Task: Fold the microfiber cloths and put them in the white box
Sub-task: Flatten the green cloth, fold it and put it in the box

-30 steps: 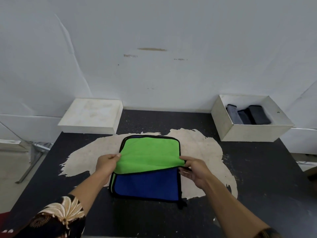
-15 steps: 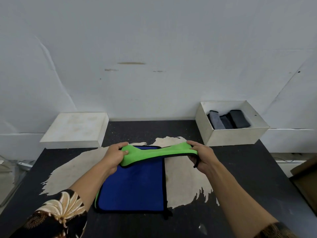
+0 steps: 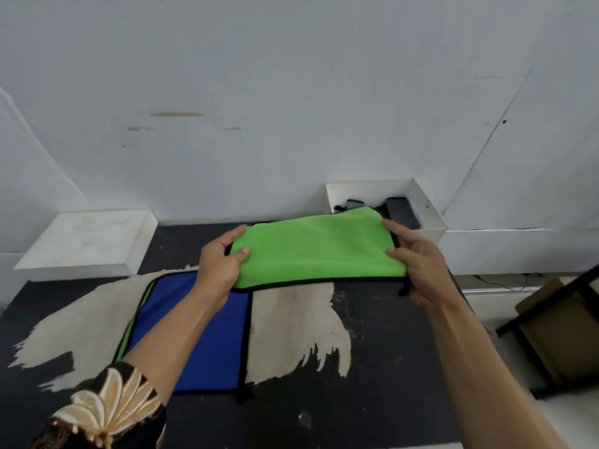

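Folded green cloth point(image 3: 317, 251) held above the table point(image 3: 372, 351), just in front of the white box point(image 3: 429, 233). The left hand point(image 3: 218, 267) and right hand point(image 3: 418, 264) each pinch one short end, thumb on top and fingers underneath. The cloth's far edge overlaps the box's near wall in this view. Dark folded cloths point(image 3: 402, 212) already lie inside. A blue cloth point(image 3: 207, 335) lies flat on the table, not yet folded. Likely faults: with only the ends gripped, the middle may sag and the layers slide apart. The hanging front edge may catch on the box's near wall and open the fold.
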The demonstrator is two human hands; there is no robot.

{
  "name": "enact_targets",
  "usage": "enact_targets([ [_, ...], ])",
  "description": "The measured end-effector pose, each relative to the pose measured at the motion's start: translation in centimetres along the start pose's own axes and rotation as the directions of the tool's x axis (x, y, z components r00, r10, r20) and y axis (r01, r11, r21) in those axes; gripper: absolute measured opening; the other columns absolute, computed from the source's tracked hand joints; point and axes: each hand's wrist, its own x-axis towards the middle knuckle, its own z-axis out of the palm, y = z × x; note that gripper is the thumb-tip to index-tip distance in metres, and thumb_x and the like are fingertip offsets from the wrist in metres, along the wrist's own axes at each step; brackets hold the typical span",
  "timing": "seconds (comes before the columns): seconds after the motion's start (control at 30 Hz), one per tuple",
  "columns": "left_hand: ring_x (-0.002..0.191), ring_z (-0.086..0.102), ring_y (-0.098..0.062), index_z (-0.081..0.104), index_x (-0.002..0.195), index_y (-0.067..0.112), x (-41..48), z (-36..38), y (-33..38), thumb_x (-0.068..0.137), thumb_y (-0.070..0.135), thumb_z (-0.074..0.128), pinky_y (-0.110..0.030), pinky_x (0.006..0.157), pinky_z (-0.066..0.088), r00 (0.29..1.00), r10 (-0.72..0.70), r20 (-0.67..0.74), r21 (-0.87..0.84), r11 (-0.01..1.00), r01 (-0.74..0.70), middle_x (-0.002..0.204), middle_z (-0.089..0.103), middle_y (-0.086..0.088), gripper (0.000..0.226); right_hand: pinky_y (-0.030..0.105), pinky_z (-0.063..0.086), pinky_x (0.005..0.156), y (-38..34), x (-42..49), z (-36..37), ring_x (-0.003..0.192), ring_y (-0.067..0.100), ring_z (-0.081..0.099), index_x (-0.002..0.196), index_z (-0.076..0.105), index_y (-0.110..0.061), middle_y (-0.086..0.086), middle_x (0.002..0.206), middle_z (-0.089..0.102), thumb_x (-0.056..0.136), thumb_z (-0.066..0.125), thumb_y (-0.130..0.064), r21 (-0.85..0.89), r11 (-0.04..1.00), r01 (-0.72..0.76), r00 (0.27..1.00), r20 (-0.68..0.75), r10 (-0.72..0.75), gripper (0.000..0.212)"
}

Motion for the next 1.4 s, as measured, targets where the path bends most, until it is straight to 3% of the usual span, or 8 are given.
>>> enact_targets([
  [0.13, 0.111, 0.057, -0.016, 0.055, 0.137, 0.02, -4.3, 3.9, -7.0, 0.092, 0.002, 0.061, -0.03, 0.095, 0.047, 0.981, -0.193, 0.029, 0.194, 0.964, 0.183, 0.126, 0.057, 0.002, 0.049, 0.016, 0.054, 0.067, 7.6, -1.2, -6.5, 0.09, 0.013, 0.068, 0.127, 0.06, -0.003, 0.004, 0.113, 0.068, 0.085, 0.048, 0.022, -0.255, 0.943, -0.216, 0.974, -0.118, 0.192, 0.049],
  [0.3, 0.102, 0.061, -0.022, 0.052, 0.134, 0.012, -9.2, 5.8, -15.8, 0.087, 0.003, 0.067, -0.032, 0.084, 0.052, 0.846, -0.532, 0.044, 0.344, 0.803, 0.487, 0.128, 0.06, -0.009, 0.05, 0.029, 0.05, 0.088, 16.1, -1.9, -11.2, 0.1, 0.023, 0.065, 0.124, 0.065, 0.0, 0.009, 0.112, 0.07, 0.08, 0.067, 0.006, -0.744, 0.543, -0.391, 0.913, -0.236, 0.334, 0.045],
  [0.4, 0.098, 0.062, -0.022, 0.054, 0.125, 0.015, -11.4, 6.4, -17.2, 0.084, 0.001, 0.067, -0.032, 0.08, 0.053, 0.828, -0.56, -0.007, 0.369, 0.768, 0.523, 0.121, 0.062, -0.009, 0.045, 0.029, 0.049, 0.086, 16.2, -2.4, -12.3, 0.104, 0.026, 0.066, 0.12, 0.066, -0.01, 0.009, 0.115, 0.07, 0.079, 0.067, -0.002, -0.858, 0.379, -0.347, 0.921, -0.236, 0.309, 0.042],
  [0.53, 0.102, 0.061, -0.023, 0.055, 0.112, 0.023, -12.4, 6.6, -17.0, 0.083, -0.002, 0.062, -0.025, 0.068, 0.051, 0.829, -0.559, -0.002, 0.46, 0.736, 0.497, 0.125, 0.06, -0.011, 0.038, 0.036, 0.061, 0.06, 15.6, -3.1, -13.0, 0.075, 0.026, 0.067, 0.105, 0.061, -0.011, 0.01, 0.1, 0.062, 0.08, 0.054, 0.001, -0.876, 0.293, -0.383, 0.883, -0.253, 0.395, 0.028],
  [0.63, 0.107, 0.058, -0.022, 0.063, 0.103, 0.021, -12.8, 6.6, -16.9, 0.085, -0.004, 0.055, -0.023, 0.067, 0.046, 0.851, -0.525, -0.004, 0.579, 0.693, 0.43, 0.128, 0.059, -0.011, 0.032, 0.042, 0.06, 0.072, 16.0, -3.8, -13.6, 0.083, 0.031, 0.067, 0.095, 0.065, -0.004, 0.015, 0.094, 0.066, 0.079, 0.05, -0.002, -0.905, 0.219, -0.366, 0.869, -0.248, 0.427, 0.022],
  [0.8, 0.109, 0.05, -0.018, 0.052, 0.123, 0.018, -13.5, 6.8, -16.2, 0.091, 0.02, 0.065, -0.027, 0.084, 0.045, 0.807, -0.579, 0.114, 0.667, 0.647, 0.371, 0.126, 0.052, -0.002, 0.034, 0.04, 0.06, 0.054, 16.2, -4.7, -13.1, 0.08, 0.024, 0.06, 0.103, 0.058, -0.006, 0.014, 0.107, 0.059, 0.085, 0.058, -0.002, -0.854, 0.31, -0.418, 0.844, -0.239, 0.48, 0.018],
  [0.97, 0.094, 0.059, -0.017, 0.044, 0.121, 0.017, -14.8, 6.9, -15.6, 0.087, 0.005, 0.067, -0.03, 0.073, 0.06, 0.741, -0.656, 0.143, 0.724, 0.58, 0.374, 0.122, 0.051, -0.008, 0.043, 0.036, 0.051, 0.09, 15.6, -4.6, -12.7, 0.112, 0.032, 0.06, 0.125, 0.043, -0.007, 0.014, 0.122, 0.06, 0.078, 0.081, -0.03, -0.974, 0.055, -0.219, 0.821, -0.154, 0.55, 0.065],
  [1.4, 0.081, 0.068, -0.019, 0.056, 0.112, 0.018, -17.0, 6.1, -15.8, 0.083, 0.017, 0.076, -0.039, 0.079, 0.059, 0.792, -0.589, 0.16, 0.761, 0.585, 0.282, 0.089, 0.055, 0.005, 0.035, 0.038, 0.048, 0.087, 15.5, -8.3, -11.2, 0.117, 0.033, 0.048, 0.128, 0.041, -0.009, 0.016, 0.131, 0.044, 0.088, 0.06, -0.022, -0.974, -0.185, -0.132, 0.953, -0.176, 0.248, 0.045],
])
